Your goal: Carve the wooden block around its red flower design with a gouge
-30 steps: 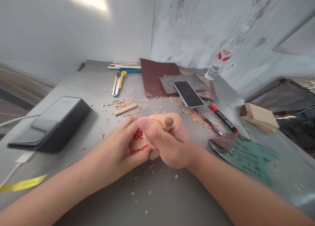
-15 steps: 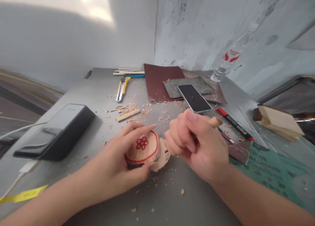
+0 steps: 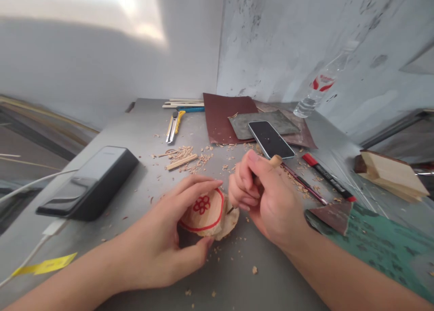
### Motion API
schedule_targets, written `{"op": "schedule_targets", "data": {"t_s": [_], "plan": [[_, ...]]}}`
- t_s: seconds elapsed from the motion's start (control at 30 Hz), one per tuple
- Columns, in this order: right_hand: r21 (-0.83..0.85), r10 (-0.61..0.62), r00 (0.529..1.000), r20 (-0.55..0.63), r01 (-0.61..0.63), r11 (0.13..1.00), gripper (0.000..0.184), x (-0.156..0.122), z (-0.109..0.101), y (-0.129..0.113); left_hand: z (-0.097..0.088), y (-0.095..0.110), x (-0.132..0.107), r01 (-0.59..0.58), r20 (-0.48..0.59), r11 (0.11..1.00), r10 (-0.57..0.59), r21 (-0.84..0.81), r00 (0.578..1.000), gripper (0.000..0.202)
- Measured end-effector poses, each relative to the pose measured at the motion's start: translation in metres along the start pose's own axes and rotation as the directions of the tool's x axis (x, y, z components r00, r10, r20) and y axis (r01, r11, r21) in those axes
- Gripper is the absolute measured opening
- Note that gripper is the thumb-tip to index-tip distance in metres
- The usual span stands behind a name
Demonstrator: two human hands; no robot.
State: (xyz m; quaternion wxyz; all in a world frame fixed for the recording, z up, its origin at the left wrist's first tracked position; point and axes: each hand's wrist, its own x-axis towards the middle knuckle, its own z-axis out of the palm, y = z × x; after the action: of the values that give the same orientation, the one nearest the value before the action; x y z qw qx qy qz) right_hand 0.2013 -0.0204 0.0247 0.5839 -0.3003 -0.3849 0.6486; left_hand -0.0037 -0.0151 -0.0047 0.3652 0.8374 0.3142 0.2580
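A round wooden piece [image 3: 207, 211] with a red circle and a red flower drawn on it rests on the grey table [image 3: 142, 134]. My left hand [image 3: 171, 238] grips it from the left, fingers curled over its top edge and thumb under it. My right hand [image 3: 267, 198] is closed round a carving tool with a wooden handle [image 3: 275, 161]; its thin tip touches the piece's right rim. Wood shavings lie round the piece.
A black box [image 3: 91, 182] with a white cable sits at the left. Behind lie a yellow utility knife [image 3: 174, 125], sandpaper sheets [image 3: 225, 116], a phone [image 3: 271, 139], a red marker [image 3: 327, 177], a plastic bottle [image 3: 317, 89], wooden blocks [image 3: 389, 173] and green sandpaper [image 3: 376, 243].
My right hand has drawn back to the right off the wooden piece, uncovering the red flower, and now sets the tool tip against its right rim. The view has shifted slightly.
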Motion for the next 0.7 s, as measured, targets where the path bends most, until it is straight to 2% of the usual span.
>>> {"op": "schedule_targets", "data": {"t_s": [0.33,0.5,0.7], "plan": [[0.058,-0.055,0.986,0.156,0.047,0.997,0.041,-0.004,-0.001,-0.003,-0.003,0.004,0.004,-0.053,0.08,0.997,0.057,-0.049,0.995,0.069],[0.043,-0.091,0.987,0.132,0.086,0.995,0.039,-0.007,0.002,-0.012,-0.002,0.002,0.004,-0.051,0.078,0.995,0.057,-0.085,0.995,0.074],[-0.014,-0.063,0.977,0.203,0.067,0.998,0.048,-0.013,0.007,-0.011,0.0,0.0,0.003,-0.049,0.035,0.997,0.051,-0.063,0.998,0.067]]}}
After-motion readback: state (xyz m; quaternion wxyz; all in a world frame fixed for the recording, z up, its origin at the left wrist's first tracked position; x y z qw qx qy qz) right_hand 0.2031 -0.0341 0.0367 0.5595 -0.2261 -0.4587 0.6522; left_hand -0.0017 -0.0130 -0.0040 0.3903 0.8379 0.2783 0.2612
